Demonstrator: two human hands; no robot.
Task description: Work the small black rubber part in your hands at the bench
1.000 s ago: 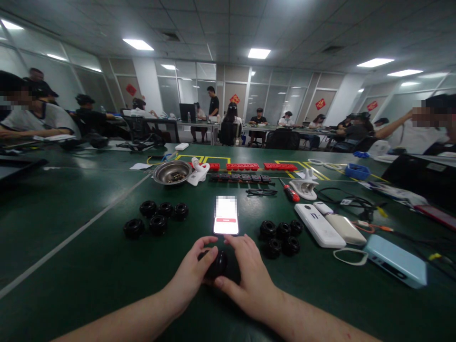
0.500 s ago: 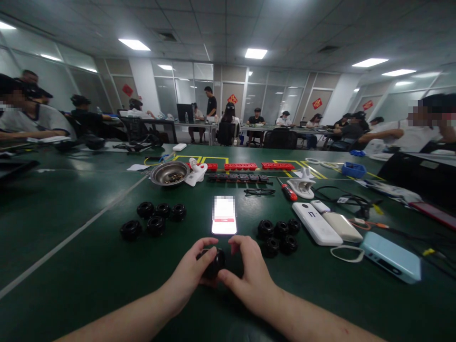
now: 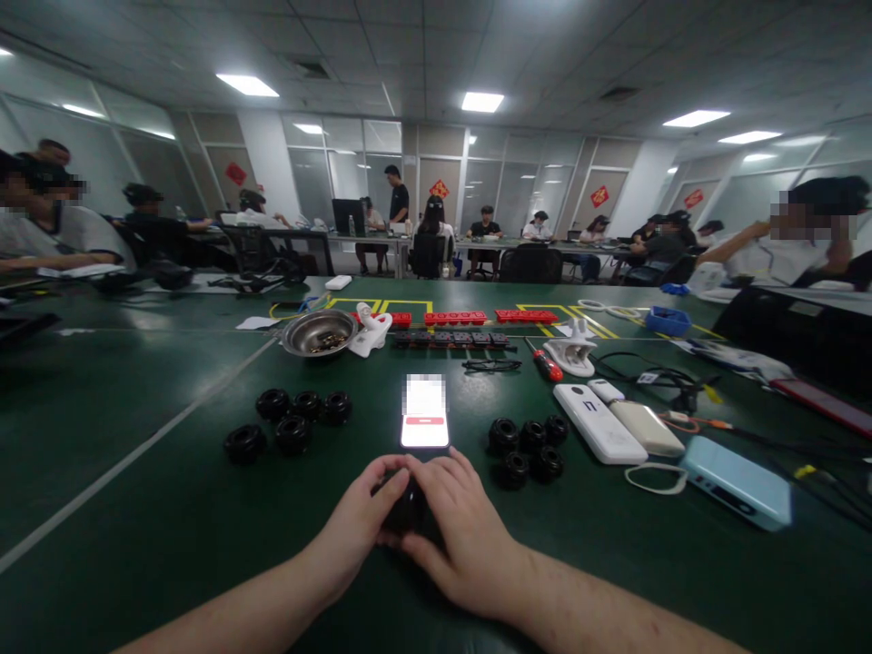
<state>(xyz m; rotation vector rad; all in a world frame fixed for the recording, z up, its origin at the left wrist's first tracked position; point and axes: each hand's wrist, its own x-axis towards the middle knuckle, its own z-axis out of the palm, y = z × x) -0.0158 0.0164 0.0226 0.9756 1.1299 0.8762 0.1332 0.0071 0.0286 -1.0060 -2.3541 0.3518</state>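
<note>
My left hand (image 3: 354, 518) is closed around the left side of a glossy black wheel-like part (image 3: 407, 509), thumb lying over its top. From the other side my right hand (image 3: 467, 527) is wrapped against the same part, so most of it is hidden. Just beyond the fingers lies a phone (image 3: 425, 427) with a lit screen. Several similar black parts (image 3: 292, 435) are grouped on the left. Another group of black parts (image 3: 516, 469) sits right of my right hand.
Farther back are a metal bowl (image 3: 292, 338) with small brass-coloured pieces, a black strip (image 3: 453, 340), red blocks (image 3: 454, 318) and a screwdriver (image 3: 546, 363). Power banks (image 3: 599, 425), a light-blue box (image 3: 739, 480) and cables lie at right. Several people sit at tables around.
My right hand has closed in from the right onto the black part, which was more visible between the hands before. The view has shifted slightly.
</note>
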